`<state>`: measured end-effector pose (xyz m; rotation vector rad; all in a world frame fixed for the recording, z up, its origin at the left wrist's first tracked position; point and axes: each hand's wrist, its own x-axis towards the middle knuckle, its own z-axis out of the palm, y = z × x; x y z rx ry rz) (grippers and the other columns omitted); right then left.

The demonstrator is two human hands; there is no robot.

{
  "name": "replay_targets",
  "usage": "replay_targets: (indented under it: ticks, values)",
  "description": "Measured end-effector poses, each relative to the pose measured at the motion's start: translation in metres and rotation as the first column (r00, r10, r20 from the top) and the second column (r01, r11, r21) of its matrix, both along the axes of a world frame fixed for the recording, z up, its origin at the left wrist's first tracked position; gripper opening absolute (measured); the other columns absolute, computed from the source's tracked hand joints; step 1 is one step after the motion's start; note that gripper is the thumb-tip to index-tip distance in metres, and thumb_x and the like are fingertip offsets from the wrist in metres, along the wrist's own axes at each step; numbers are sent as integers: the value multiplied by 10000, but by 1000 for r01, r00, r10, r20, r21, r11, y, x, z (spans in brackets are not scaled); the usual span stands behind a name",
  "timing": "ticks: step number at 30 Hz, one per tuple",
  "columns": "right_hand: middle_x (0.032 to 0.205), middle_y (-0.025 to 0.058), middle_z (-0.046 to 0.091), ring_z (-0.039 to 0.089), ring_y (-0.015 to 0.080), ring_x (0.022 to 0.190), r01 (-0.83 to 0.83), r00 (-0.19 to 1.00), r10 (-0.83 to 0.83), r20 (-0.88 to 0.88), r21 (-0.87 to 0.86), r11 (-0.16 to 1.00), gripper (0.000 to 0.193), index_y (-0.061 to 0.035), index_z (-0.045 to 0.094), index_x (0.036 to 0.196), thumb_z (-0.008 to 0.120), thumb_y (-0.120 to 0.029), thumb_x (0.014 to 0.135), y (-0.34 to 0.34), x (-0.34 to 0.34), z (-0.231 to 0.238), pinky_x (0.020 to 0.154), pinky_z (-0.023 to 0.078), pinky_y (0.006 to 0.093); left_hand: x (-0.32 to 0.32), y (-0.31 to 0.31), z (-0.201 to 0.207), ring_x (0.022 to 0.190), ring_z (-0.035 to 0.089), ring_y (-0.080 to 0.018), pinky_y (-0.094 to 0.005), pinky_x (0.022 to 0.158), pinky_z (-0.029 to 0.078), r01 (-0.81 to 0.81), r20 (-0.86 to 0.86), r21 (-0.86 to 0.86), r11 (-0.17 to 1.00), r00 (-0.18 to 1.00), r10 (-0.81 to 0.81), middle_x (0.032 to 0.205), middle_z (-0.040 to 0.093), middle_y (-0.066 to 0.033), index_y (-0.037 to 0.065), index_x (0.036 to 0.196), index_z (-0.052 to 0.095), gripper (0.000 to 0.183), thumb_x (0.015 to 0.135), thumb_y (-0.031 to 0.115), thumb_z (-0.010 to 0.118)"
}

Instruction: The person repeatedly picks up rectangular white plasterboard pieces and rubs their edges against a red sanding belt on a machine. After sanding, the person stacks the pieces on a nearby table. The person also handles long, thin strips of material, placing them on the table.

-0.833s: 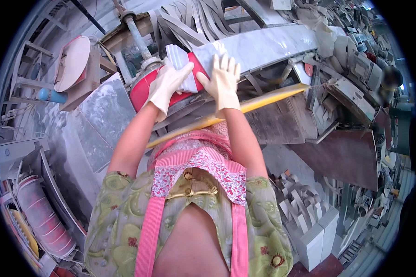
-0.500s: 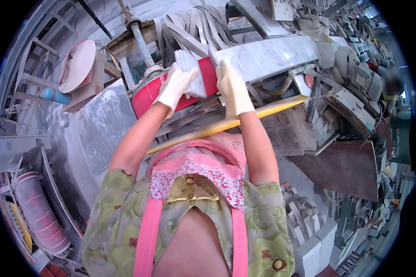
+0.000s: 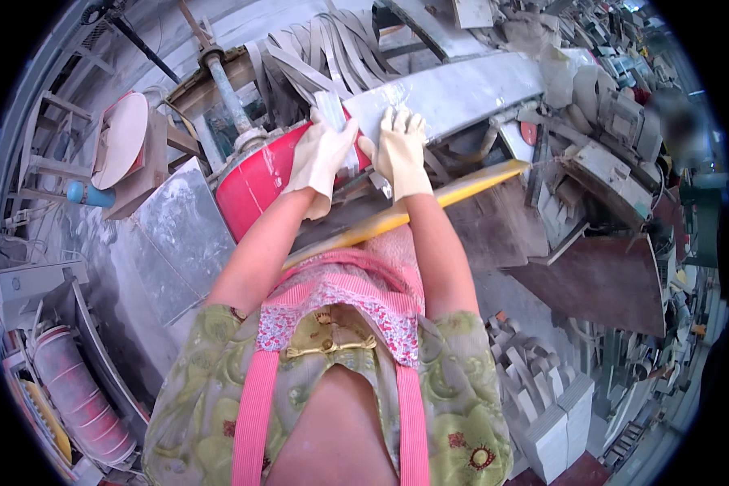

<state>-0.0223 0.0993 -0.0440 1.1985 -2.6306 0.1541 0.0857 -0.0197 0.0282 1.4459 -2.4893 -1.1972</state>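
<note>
My left hand (image 3: 317, 159), in a cream glove, is closed around a pale grey flat slab or stack of strips (image 3: 330, 108). It rests over the red band (image 3: 255, 180) of the long bench-like machine; the palm hides part of the piece. My right hand (image 3: 400, 151), gloved alike, lies at the near edge of the pale marbled surface (image 3: 470, 87), just right of the red part. Its fingers are stretched and apart, with the thumb toward the slab. I see nothing in its grip.
Grey strips or belts (image 3: 320, 57) hang behind the machine, beside an upright metal pipe (image 3: 228, 89). A yellow bar (image 3: 462, 189) crosses between my body and the machine. Stacked pale slabs (image 3: 547, 437) stand low on the right, and a ribbed roll (image 3: 81, 393) lies at left.
My right hand has let go of a thin grey piece and spread its fingers. My left hand has shifted slightly, still gripping the slab. The whole view has moved a little.
</note>
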Motion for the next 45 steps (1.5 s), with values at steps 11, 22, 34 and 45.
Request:
replay_targets:
  ticks: [11,22,34,45]
  values:
    - [990,329,672,631,526,988,126,820,259,510,-602,789,335,46,671,964,509,-233,1052,-17,16,41,855,503,543,-9,-18,-33,1405,514,-447,-437,1157,435,-44,-398,-363,931,910,-112,1514,487,-367,-122,1553,327,1057,869,576,731]
    - [1476,335,520,472,503,1390,61,996,-69,-60,-133,989,868,2,439,1562,635,-577,946,25,-50,-17,1216,291,582,-13,-7,-19,1522,391,-372,-395,1248,346,-53,-364,-182,982,931,-17,1637,385,-268,-25,1631,255,973,893,357,760]
    - [1004,288,696,679,417,935,354,709,89,700,-462,814,392,48,657,1104,480,-301,1089,8,-23,60,846,526,470,-14,-27,-34,1547,313,-424,-542,1290,161,138,-251,-743,655,849,-464,1664,374,-216,102,1587,450,652,1025,398,598]
    - [1532,298,491,362,478,1492,147,982,-118,149,-202,968,818,-36,471,1544,661,-536,925,21,-77,5,1241,231,580,-6,-34,-28,1409,492,-445,-587,1236,252,375,-234,-710,595,672,-703,1285,716,-176,6,1040,789,321,1011,266,604]
